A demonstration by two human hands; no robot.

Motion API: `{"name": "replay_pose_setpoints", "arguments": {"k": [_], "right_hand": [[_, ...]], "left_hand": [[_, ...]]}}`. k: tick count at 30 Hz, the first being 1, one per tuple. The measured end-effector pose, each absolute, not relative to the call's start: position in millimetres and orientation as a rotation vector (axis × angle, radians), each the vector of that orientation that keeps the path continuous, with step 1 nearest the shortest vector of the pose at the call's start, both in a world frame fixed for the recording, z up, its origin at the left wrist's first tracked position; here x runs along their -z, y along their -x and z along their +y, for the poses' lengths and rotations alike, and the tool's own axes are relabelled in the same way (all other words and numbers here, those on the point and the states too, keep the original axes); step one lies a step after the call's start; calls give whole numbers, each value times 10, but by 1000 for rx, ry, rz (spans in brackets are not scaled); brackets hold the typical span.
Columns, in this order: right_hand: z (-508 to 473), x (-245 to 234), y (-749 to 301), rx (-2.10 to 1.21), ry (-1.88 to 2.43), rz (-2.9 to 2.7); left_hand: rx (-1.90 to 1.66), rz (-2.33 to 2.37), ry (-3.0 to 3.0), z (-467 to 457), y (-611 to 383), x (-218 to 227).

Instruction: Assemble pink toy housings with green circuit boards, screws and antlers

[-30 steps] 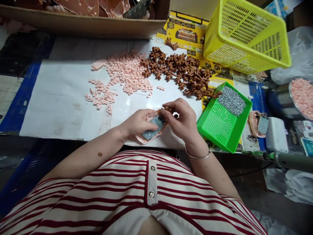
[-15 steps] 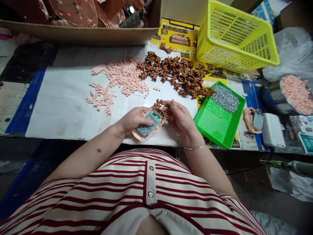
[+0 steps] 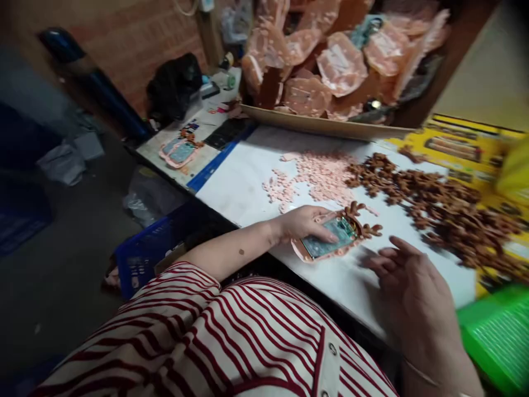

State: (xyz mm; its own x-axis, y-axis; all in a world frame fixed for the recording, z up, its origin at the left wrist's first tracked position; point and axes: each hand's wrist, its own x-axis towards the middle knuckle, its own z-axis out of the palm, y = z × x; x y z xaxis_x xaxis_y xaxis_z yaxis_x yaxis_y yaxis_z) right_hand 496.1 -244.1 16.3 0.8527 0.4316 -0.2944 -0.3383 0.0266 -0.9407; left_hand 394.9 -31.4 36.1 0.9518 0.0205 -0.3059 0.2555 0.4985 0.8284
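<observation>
My left hand [image 3: 303,224] grips a pink plastic shell [image 3: 304,255], its thumb pressed on the grey-blue panel inside. A green circuit board [image 3: 344,224] with thin wires shows at the shell's upper end. A brown antler-shaped piece [image 3: 354,209] is seated along that end, its two prongs sticking out past the rim. My right hand [image 3: 413,284] hovers to the right of the shell, apart from it, fingers loosely spread and slightly blurred; nothing shows in it. Beyond the hands lie a heap of small pink parts [image 3: 328,175] and a pile of brown antler pieces [image 3: 440,201].
A cardboard box [image 3: 330,128] of pink shells stands at the back. Right of me are a green basket [image 3: 496,331] and a yellow basket [image 3: 516,173]. At the table's left end lie pink shells with antlers [image 3: 178,153]. A blue crate [image 3: 136,267] sits below the edge.
My view has swung left. My right hand has let go of the antler piece and drawn away to the right; my left hand still holds the shell.
</observation>
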Motion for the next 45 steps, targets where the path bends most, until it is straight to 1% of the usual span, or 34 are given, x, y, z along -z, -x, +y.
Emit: {"name": "replay_pose_setpoints", "arguments": {"k": [3,6,8,11,12,15,18,21,24,28,30,31,35,37,41,45], "right_hand": [[-2461,-196,-4950,-679,1541,-52],[-2486,-172,-4913,-693,1694,-73],[-2483,-125,-4910,-657,1799,-108],[-2440,-76,-4932,-615,1915,-173],[-2417,-73,-4940,-609,1931,-192],[-2336,-92,-4955,-581,1917,-214],[-2259,-124,-4963,-575,1909,-183],[-2211,-141,-4960,-593,1933,-160],[-2206,-107,-4946,-578,1991,-208],[-2235,3,-4931,-498,2075,-392],[-2251,57,-4935,-472,2087,-483],[-2259,80,-4940,-466,2090,-514],[-2283,143,-4967,-488,2074,-551],[-2283,159,-4973,-501,2051,-555],[-2261,149,-4972,-516,2022,-555],[-2243,103,-4970,-539,2018,-563]], "left_hand": [[-218,478,-1199,293,-3603,-561],[-617,840,-1433,1061,-3142,-679],[-718,1081,-1653,1561,-2858,-669],[-684,1397,-1926,2096,-2531,-603],[-679,1428,-1958,2198,-2453,-585],[-746,1443,-2059,2318,-2338,-555],[-891,1360,-2178,2294,-2437,-552],[-1004,1171,-2326,2229,-2775,-611],[-1086,964,-2443,2139,-3302,-823],[-1105,723,-2566,2082,-4076,-1371],[-1028,650,-2751,2135,-4402,-1681],[-912,622,-2881,2180,-4538,-1824],[-162,639,-3465,2356,-4859,-2228],[-34,714,-3577,2376,-4880,-2348],[-264,780,-3388,2276,-4727,-2536],[-675,851,-2997,2181,-4571,-2638]]}}
